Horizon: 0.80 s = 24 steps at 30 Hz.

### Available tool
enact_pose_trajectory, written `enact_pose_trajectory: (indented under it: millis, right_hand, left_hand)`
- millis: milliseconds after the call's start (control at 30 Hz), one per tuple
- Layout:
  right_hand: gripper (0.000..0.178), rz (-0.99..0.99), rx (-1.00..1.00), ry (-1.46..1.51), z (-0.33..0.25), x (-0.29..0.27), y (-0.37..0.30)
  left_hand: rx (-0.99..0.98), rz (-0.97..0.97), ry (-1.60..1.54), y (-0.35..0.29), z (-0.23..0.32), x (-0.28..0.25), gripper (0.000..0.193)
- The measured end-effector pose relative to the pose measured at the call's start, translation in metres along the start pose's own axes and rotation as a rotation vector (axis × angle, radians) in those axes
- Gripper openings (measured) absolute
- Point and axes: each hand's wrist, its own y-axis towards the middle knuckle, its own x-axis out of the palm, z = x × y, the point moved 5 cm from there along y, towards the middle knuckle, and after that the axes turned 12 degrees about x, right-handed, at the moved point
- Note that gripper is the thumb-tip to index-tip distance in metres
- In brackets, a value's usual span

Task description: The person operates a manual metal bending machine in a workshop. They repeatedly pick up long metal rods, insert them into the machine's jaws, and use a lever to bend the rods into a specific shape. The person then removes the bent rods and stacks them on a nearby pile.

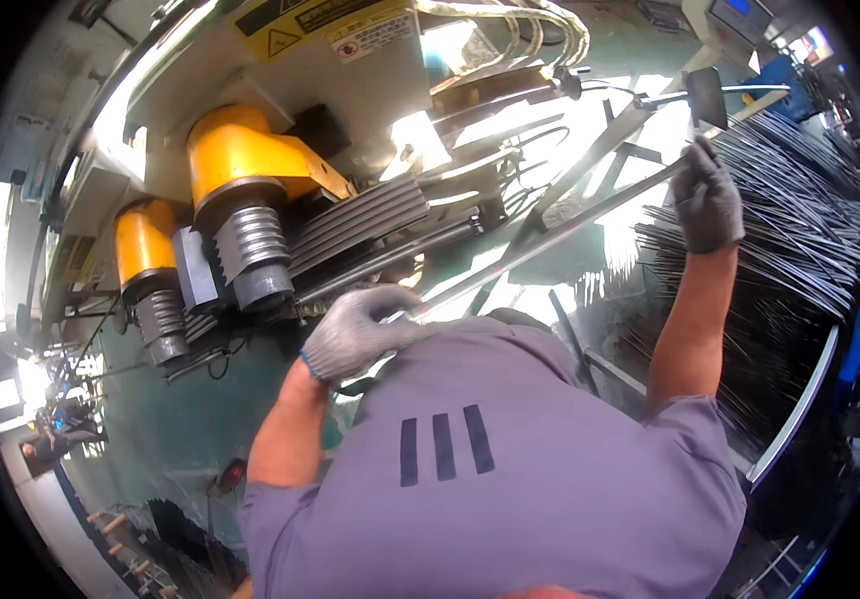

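Observation:
A long, thin metal bar [550,238] slants across in front of me, rising from left to right. My left hand [362,327], in a grey knit glove, is curled at the bar's near end, thumb and fingers around it. Farther out at the upper right, my right hand [709,198], in a darker, soiled grey glove, is closed around the far end. Just beyond its fingertips stands a dark block-shaped part [706,97] on the machine.
Left of the bar stands a machine with orange covers [235,150] over ribbed metal rollers [250,245] and a grooved metal rail [365,225]. Many loose thin metal rods [789,200] lie heaped at the right. Cables [540,25] hang at the top. Another person [60,439] is at the far left.

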Motion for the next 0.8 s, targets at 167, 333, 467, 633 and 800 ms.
enact_pose_trajectory:
  millis: [167, 333, 467, 633, 800]
  right_hand:
    - [0.019, 0.398, 0.006, 0.466, -0.006, -0.106, 0.007]
    - [0.037, 0.178, 0.433, 0.241, 0.065, 0.127, -0.091]
    - [0.033, -0.037, 0.461, 0.278, 0.086, 0.207, -0.123]
    - [0.035, 0.134, 0.482, 0.447, 0.098, 0.150, -0.059]
    - [0.036, 0.159, 0.474, 0.423, 0.102, 0.128, -0.022]
  left_hand:
    - [-0.014, 0.063, 0.076, -0.034, -0.016, -0.017, 0.032]
    - [0.263, 0.208, 0.333, -0.016, 0.018, -0.005, 0.033]
    - [0.259, 0.234, 0.493, -0.008, 0.027, 0.006, 0.037]
    - [0.236, 0.376, 0.535, -0.019, 0.007, -0.015, 0.043]
    - [0.039, 0.594, 0.208, -0.047, -0.033, -0.045, 0.044]
